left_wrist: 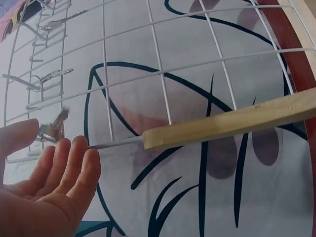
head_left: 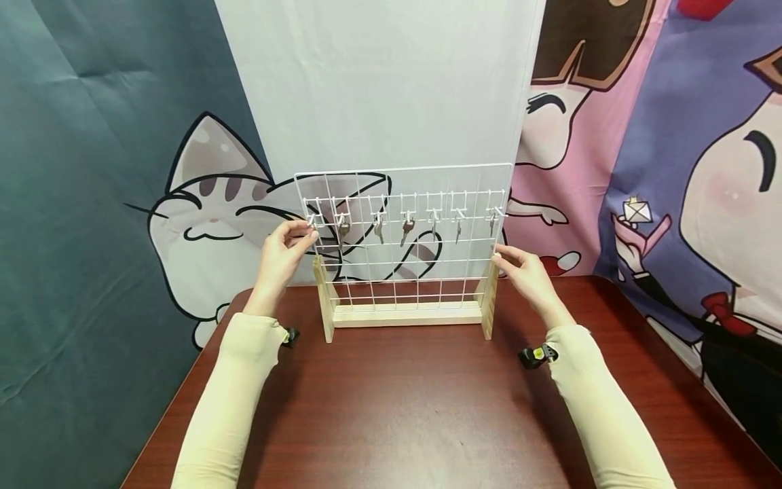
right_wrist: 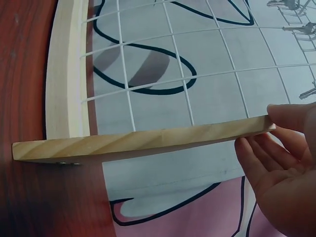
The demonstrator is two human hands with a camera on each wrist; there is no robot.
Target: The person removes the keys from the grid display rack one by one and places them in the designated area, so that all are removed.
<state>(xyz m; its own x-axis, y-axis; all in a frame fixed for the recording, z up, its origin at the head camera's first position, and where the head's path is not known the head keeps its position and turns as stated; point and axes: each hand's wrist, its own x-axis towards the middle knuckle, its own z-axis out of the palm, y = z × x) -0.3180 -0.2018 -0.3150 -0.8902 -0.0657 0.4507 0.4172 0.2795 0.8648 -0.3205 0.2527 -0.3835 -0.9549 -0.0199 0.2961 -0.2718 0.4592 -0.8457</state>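
A white wire grid rack (head_left: 403, 261) on a pale wooden stand (head_left: 406, 315) stands upright on the table. Across its upper part runs a row of hooks with metal keys, one a dark key (head_left: 407, 228) near the middle. At the left edge, just above the wooden leg, my left hand (head_left: 287, 248) holds the wire frame between thumb and fingers. A slightly blurred key (left_wrist: 60, 121) hangs right by those fingertips. My right hand (head_left: 525, 272) pinches the top end of the right wooden leg (right_wrist: 173, 139), thumb on one side and fingers on the other.
The reddish-brown table (head_left: 403, 401) spreads out in front of the stand. Behind hangs a cloth backdrop (head_left: 391, 81) with a cartoon cat and other figures. Small dark wrist cameras (head_left: 537, 356) sit at both sleeve cuffs.
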